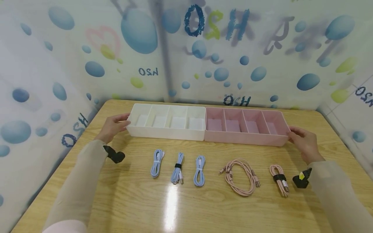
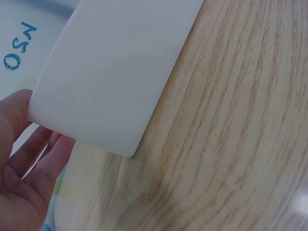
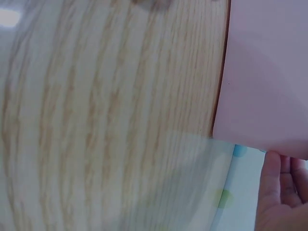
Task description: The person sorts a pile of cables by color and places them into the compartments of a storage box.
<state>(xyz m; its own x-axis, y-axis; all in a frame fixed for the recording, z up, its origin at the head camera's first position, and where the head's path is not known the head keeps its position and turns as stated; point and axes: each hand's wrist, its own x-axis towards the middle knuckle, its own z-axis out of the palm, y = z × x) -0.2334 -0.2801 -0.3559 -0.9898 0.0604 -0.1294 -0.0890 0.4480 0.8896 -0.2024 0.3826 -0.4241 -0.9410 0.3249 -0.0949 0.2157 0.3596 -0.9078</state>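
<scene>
A white divided box [image 1: 166, 133] and a pink divided box [image 1: 247, 138] stand end to end at the back of the table, their inner ends meeting. At the white box's outer end, my left hand [image 1: 114, 127] touches the wall with its fingertips. The left wrist view shows these fingers [image 2: 53, 154] extended along the box's end. My right hand [image 1: 304, 142] rests its fingertips against the outer end of the pink box. In the right wrist view the fingers [image 3: 272, 178] meet that end wall, partly out of frame. Every compartment I see is bare.
In front of the boxes lie three bundled light-blue cables [image 1: 178, 168], one with a black strap. To their right are a loosely coiled pink cable [image 1: 246, 191] and a strapped pink cable [image 1: 279, 176]. A patterned curtain [image 1: 180, 58] hangs behind the wooden table [image 1: 134, 204].
</scene>
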